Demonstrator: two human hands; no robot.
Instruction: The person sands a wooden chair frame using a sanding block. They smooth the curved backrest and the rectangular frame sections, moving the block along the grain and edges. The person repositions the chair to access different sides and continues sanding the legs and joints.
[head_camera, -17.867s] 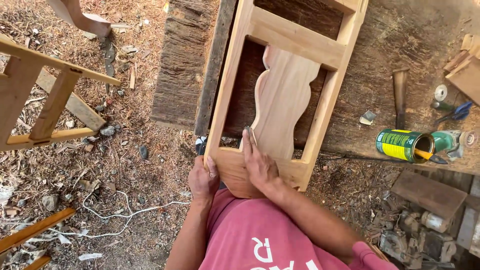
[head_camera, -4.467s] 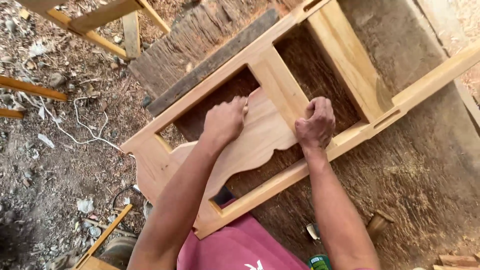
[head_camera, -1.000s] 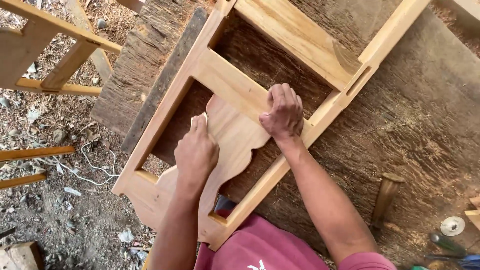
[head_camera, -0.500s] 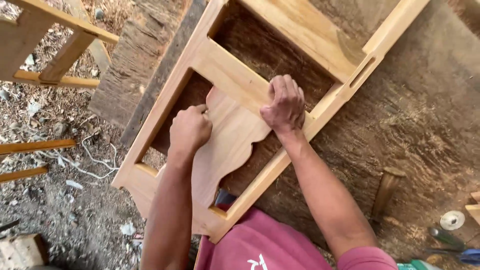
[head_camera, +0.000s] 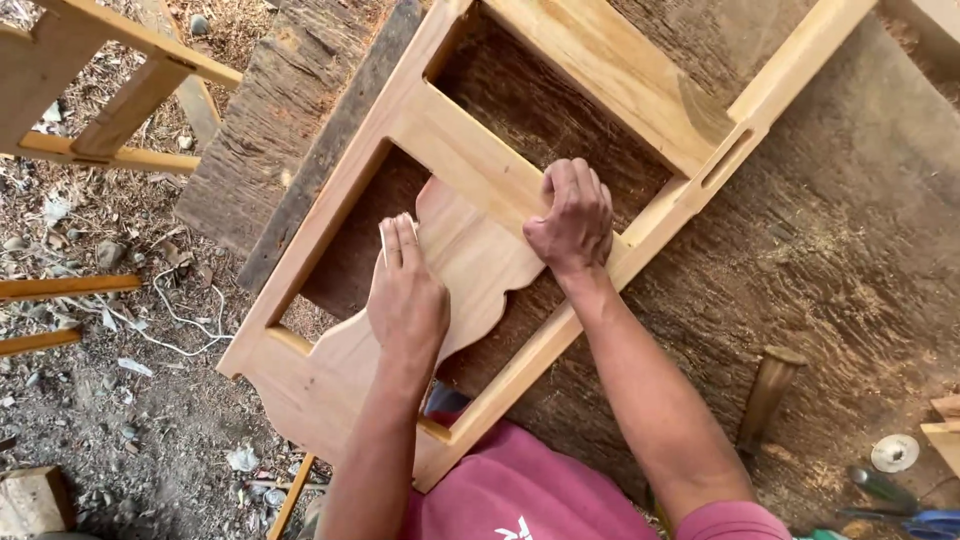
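Wooden and pale, the curved, scalloped back splat (head_camera: 460, 270) lay inside the light rectangular wooden chair-back frame (head_camera: 330, 210), with the left hand (head_camera: 405, 295) pressed flat and open-fingered on it. The right hand (head_camera: 572, 220) was clenched over the frame's crossbar (head_camera: 470, 160) at the splat's top end. Frame and splat rested on a rough, dark, sawdust-covered workbench (head_camera: 830, 250).

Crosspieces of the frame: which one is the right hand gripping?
The narrow crosspiece above the curvy panel. The right hand clamps its end; the wider slat beyond lies untouched.
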